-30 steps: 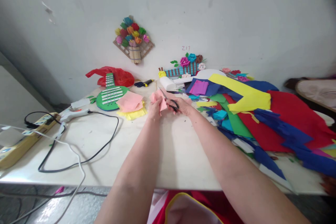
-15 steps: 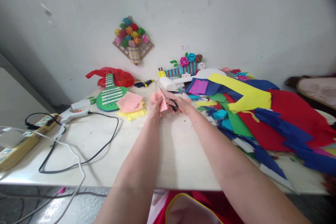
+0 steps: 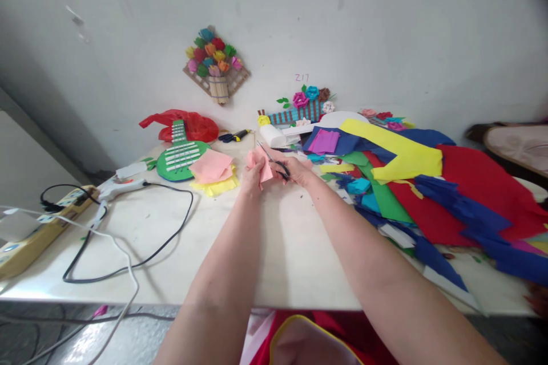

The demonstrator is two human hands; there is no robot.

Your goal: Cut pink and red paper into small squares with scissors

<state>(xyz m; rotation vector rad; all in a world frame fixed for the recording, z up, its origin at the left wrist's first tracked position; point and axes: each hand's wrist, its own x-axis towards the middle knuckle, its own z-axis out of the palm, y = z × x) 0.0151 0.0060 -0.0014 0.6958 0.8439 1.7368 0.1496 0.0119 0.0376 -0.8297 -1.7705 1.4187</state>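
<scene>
Near the middle of the table, my left hand (image 3: pixel 253 177) pinches a piece of pink paper (image 3: pixel 266 170). My right hand (image 3: pixel 295 172) is closed on the black handles of a pair of scissors (image 3: pixel 281 169). The blades point up and left across the pink paper, touching or overlapping it. More pink paper lies behind my right hand. To the left of my hands, a pink sheet (image 3: pixel 212 165) rests on yellow paper (image 3: pixel 216 187), partly over a green guitar-shaped craft (image 3: pixel 180 155) with white strips.
A glue gun (image 3: pixel 125 187) with a looping black cord and a yellow power strip (image 3: pixel 43 225) lie at left. Pliers (image 3: pixel 235 136) and a red plastic bag (image 3: pixel 194 125) are at the back. Coloured paper sheets and scraps (image 3: pixel 428 205) cover the right side. Paper flowers (image 3: pixel 214 54) hang on the wall.
Almost nothing differs. The scissors' handles and my right fingers have shifted very slightly; my left hand keeps the pink paper in the same spot.
</scene>
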